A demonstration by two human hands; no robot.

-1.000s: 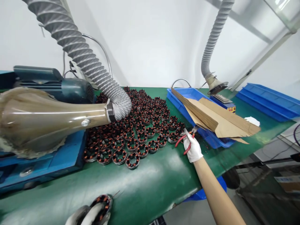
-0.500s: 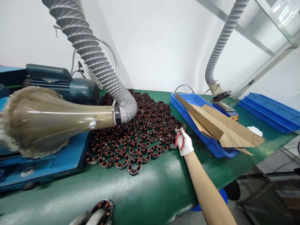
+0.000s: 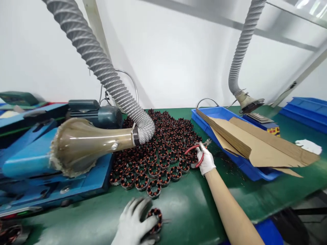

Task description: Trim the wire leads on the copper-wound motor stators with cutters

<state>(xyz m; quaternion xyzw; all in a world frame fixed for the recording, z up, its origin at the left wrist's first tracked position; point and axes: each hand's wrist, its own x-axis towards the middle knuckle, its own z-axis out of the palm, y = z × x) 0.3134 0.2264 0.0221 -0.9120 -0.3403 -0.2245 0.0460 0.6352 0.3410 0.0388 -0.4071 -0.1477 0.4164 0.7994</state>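
Note:
My left hand [image 3: 135, 223], in a grey-white glove, grips a ring-shaped motor stator [image 3: 156, 217] with copper windings near the table's front edge. A thin wire end sticks out from the stator's right side. In my right hand [image 3: 208, 162], partly gloved in white, is a pair of red-handled wire cutters [image 3: 201, 159]. Their handles are spread apart and the jaws point up and right, touching nothing I can see. The right hand is at the right edge of a large cluster of similar stators [image 3: 153, 189].
A blue machine [image 3: 84, 190] with a tan funnel hood [image 3: 89, 143] and grey hose [image 3: 102, 64] stands at the left. Cardboard sheets [image 3: 270, 146] lie over a blue tray [image 3: 255, 172] on the right. Another hose nozzle [image 3: 249, 103] hangs behind. More stators [image 3: 14, 233] lie at the lower left.
My left hand has come up and to the right with the stator, farther into view. The cutters' handles have spread wider in my right hand. The view has swung left.

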